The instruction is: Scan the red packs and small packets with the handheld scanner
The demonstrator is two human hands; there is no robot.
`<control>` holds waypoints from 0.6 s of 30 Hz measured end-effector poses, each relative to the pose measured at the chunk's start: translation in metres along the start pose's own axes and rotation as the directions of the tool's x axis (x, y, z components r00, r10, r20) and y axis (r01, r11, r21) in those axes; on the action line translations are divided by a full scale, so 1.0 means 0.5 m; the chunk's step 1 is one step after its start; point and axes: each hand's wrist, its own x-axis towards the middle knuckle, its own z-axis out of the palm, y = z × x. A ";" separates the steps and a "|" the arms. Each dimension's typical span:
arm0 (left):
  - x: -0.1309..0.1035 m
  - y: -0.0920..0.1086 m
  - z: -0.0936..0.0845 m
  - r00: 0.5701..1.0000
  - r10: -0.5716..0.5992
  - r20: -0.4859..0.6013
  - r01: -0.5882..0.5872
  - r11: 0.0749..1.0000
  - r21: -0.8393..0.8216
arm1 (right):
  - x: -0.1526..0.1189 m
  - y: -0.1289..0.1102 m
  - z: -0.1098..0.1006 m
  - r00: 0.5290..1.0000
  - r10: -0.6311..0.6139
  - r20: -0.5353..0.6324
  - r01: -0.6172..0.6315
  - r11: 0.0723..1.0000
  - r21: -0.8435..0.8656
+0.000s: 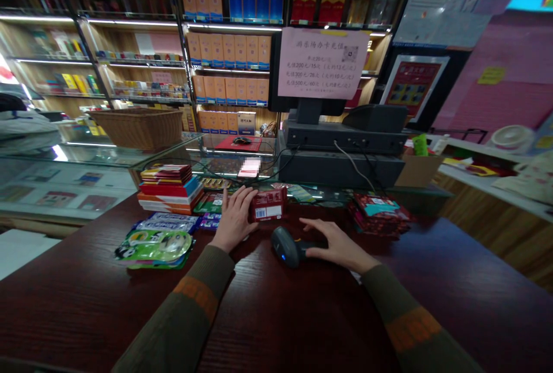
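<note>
My left hand (235,220) has its fingers stretched out over the dark wooden counter, beside a dark red packet (268,204) with a white barcode label. Whether its fingertips touch the packet is not clear. A grey barcode scanner (286,246) with a blue light lies on the counter between my hands. At its handle is my right hand (339,245), thumb and forefinger spread apart; the thumb overlaps the handle's end. Left of my left hand lie purple packets (210,221), blue packets (170,222) and a green panda-print packet (156,246).
A stack of boxes (169,191) stands left on the counter (294,315); red packets (380,214) are piled right. Behind are a cash register (341,154) with a sign on its screen, a wicker basket (140,128) on a glass case, and shelves of boxed goods.
</note>
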 end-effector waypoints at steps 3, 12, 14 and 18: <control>-0.001 0.000 -0.001 1.000 -0.005 0.008 0.005 1.000 0.002 | -0.003 -0.015 0.004 0.998 -0.047 0.046 0.049 0.997 -0.053; -0.004 -0.009 0.004 0.999 -0.007 -0.031 0.007 1.000 0.005 | -0.004 -0.038 0.018 0.986 -0.057 0.158 0.088 0.976 -0.200; -0.005 -0.011 0.005 0.999 -0.012 -0.035 0.012 1.000 0.009 | -0.004 -0.039 0.017 0.987 -0.059 0.151 0.090 0.973 -0.212; -0.004 -0.011 0.006 0.999 -0.021 -0.038 0.022 0.999 0.026 | -0.004 -0.041 0.005 0.992 -0.085 0.095 0.105 0.967 -0.231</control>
